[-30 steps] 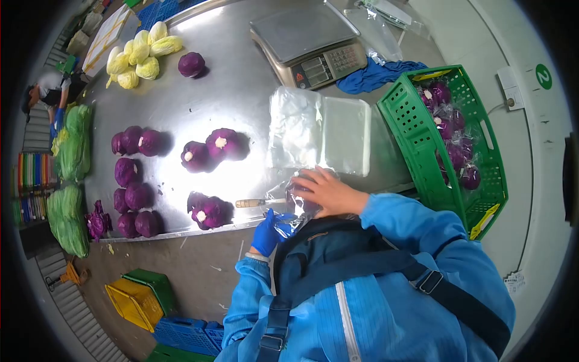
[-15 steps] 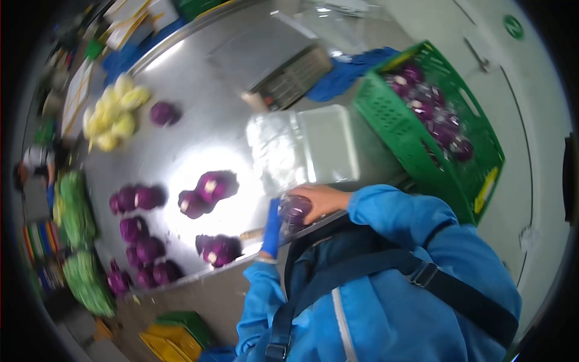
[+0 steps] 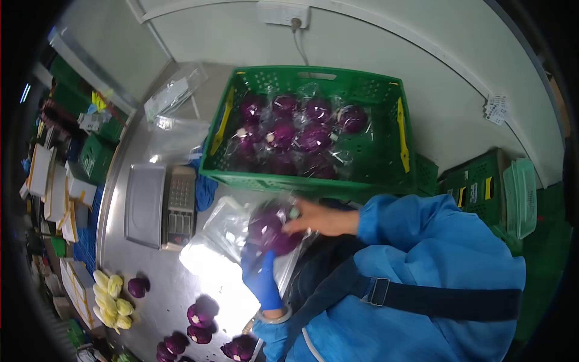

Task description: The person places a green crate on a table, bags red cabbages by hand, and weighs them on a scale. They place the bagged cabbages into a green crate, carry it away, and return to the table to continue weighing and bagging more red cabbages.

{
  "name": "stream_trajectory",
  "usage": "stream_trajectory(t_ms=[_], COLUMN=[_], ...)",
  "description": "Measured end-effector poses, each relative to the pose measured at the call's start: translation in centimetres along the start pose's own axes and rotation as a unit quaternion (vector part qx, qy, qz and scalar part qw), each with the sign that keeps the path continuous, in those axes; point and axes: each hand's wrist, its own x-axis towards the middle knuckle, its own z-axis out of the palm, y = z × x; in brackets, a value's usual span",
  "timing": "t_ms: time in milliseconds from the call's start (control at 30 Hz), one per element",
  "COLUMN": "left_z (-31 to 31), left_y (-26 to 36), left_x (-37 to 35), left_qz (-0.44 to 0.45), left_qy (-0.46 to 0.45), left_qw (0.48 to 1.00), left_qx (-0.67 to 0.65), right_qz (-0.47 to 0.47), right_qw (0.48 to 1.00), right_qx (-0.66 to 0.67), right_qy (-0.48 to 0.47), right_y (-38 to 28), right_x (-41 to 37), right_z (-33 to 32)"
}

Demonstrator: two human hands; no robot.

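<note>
A red cabbage [image 3: 268, 226] in clear plastic wrap is held between my two hands above the near edge of the steel table, slightly blurred. My left hand [image 3: 260, 280], in a blue glove, grips it from below. My right hand [image 3: 319, 218], bare, has its fingers curled on the cabbage's right side. Just left of it lies a stack of clear plastic bags [image 3: 224, 228]. Right in front stands a green crate [image 3: 319, 181] with several wrapped red cabbages [image 3: 313, 137] inside, mostly toward its left and middle.
A scale [image 3: 178, 208] stands left on the table beside a blue cloth [image 3: 206, 190]. Pale yellow cabbages [image 3: 111, 301] and loose red cabbages [image 3: 199, 323] lie at the lower left. More crates [image 3: 476, 184] are stacked at the right, below the wall.
My view has swung right toward the green crate. Both hands have carried the wrapped red cabbage from the table's edge to in front of the crate.
</note>
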Motion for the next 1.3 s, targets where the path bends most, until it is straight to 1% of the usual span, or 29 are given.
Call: stream_trajectory(t_ms=[33, 100, 133, 167, 233, 267, 300, 367, 500, 567, 667, 700, 733, 767, 800, 833, 867, 900, 933, 967, 1000, 1033, 1100, 1133, 1167, 1200, 1233, 1267, 1300], left_z=[2.7, 6.0, 7.8, 8.3, 8.7, 7.9, 7.2, 5.0, -1.0, -3.7, -5.0, -5.1, -5.6, -5.2, -4.9, -4.5, -4.2, -4.4, -4.7, -5.0, -5.6, -6.6, -7.6, -7.5, -7.4, -7.8, -7.9, -8.2, -8.8], left_y=[1.6, 4.8, 5.9, 5.7, 4.3, 2.7, 2.2, -1.1, -9.7, -13.6, -16.4, -16.8, -18.6, -19.2, -19.3, -18.3, -19.3, -18.6, -19.6, -21.3, -22.6, -23.5, -24.4, -23.7, -21.9, -19.1, -16.4, -14.8, -14.1], left_x=[0.0, 0.8, 0.9, 1.2, 2.6, 3.1, 3.3, 3.8, 4.5, 4.5, 5.3, 5.6, 6.8, 7.6, 8.4, 8.9, 9.2, 9.2, 9.8, 10.7, 11.4, 11.6, 11.3, 10.7, 10.0, 8.8, 7.5, 6.4, 5.5], left_qz=[0.038, 0.063, 0.073, 0.111, 0.189, 0.136, 0.03, -0.033, -0.025, -0.033, 0.003, 0.0, 0.061, 0.094, 0.102, 0.013, 0.04, 0.137, 0.13, 0.122, 0.079, 0.037, 0.1, 0.091, 0.088, 0.077, 0.07, 0.073, 0.076], left_qy=[-0.04, -0.208, -0.243, -0.224, -0.18, -0.171, -0.152, -0.092, -0.079, -0.033, 0.144, 0.2, 0.242, 0.269, 0.244, 0.185, 0.173, 0.157, 0.152, 0.153, 0.143, 0.138, 0.13, 0.152, 0.17, 0.159, 0.143, 0.164, 0.184], left_qw=[0.998, 0.969, 0.95, 0.962, 0.965, 0.975, 0.988, 0.994, 0.996, 0.997, 0.985, 0.976, 0.947, 0.94, 0.943, 0.955, 0.931, 0.884, 0.893, 0.901, 0.935, 0.96, 0.933, 0.94, 0.946, 0.964, 0.978, 0.974, 0.97], left_qx=[0.013, -0.118, -0.18, -0.107, 0.039, 0.032, -0.013, -0.051, 0.033, 0.057, 0.099, 0.088, 0.202, 0.19, 0.204, 0.234, 0.319, 0.42, 0.404, 0.387, 0.314, 0.241, 0.32, 0.291, 0.26, 0.2, 0.137, 0.14, 0.143], right_qz=[0.017, -0.046, -0.066, -0.086, -0.048, -0.02, 0.003, 0.055, 0.172, 0.154, 0.136, 0.15, 0.163, 0.183, 0.197, 0.198, 0.099, -0.009, -0.125, -0.152, -0.177, -0.273, -0.317, -0.307, -0.362, -0.422, -0.423, -0.397, -0.317], right_qw=[0.996, 0.984, 0.976, 0.965, 0.95, 0.944, 0.938, 0.924, 0.912, 0.941, 0.959, 0.947, 0.934, 0.914, 0.88, 0.818, 0.792, 0.741, 0.667, 0.783, 0.836, 0.804, 0.791, 0.79, 0.766, 0.699, 0.654, 0.647, 0.639], right_qx=[0.061, 0.152, 0.196, 0.24, 0.28, 0.299, 0.298, 0.295, 0.215, 0.195, 0.072, 0.076, 0.081, 0.112, -0.039, -0.189, -0.339, -0.475, -0.593, -0.466, -0.407, -0.46, -0.508, -0.53, -0.528, -0.556, -0.589, -0.599, -0.652], right_qy=[0.06, 0.077, 0.07, 0.064, 0.128, 0.14, 0.174, 0.237, 0.304, 0.231, 0.238, 0.272, 0.307, 0.344, 0.43, 0.505, 0.499, 0.475, 0.434, 0.383, 0.324, 0.261, 0.122, 0.045, -0.055, -0.153, -0.214, -0.253, -0.256], right_y=[-2.8, -5.9, -6.0, -5.5, -3.2, -3.5, -3.3, -2.2, 0.1, 2.2, 4.8, 4.6, 4.3, 5.1, 6.1, 6.7, 5.9, 4.4, 2.0, -0.2, -1.6, -2.7, -2.0, -1.0, 1.4, 3.1, 5.0, 7.1, 10.0], right_x=[-1.5, -4.0, -4.9, -5.8, -6.6, -7.2, -7.5, -7.5, -5.2, -4.0, -2.9, -3.0, -3.2, -3.0, -2.6, -2.0, -1.4, -1.1, -0.5, 0.5, 1.5, 2.3, 4.0, 4.8, 6.5, 8.5, 10.1, 11.8, 13.6], right_z=[-1.9, -6.6, -9.3, -12.1, -18.1, -19.3, -20.2, -22.2, -24.4, -26.4, -29.4, -29.7, -29.9, -31.8, -33.5, -34.2, -32.8, -30.9, -27.8, -23.1, -18.4, -12.9, -4.9, -0.8, 1.7, 4.2, 6.1, 7.6, 8.0])
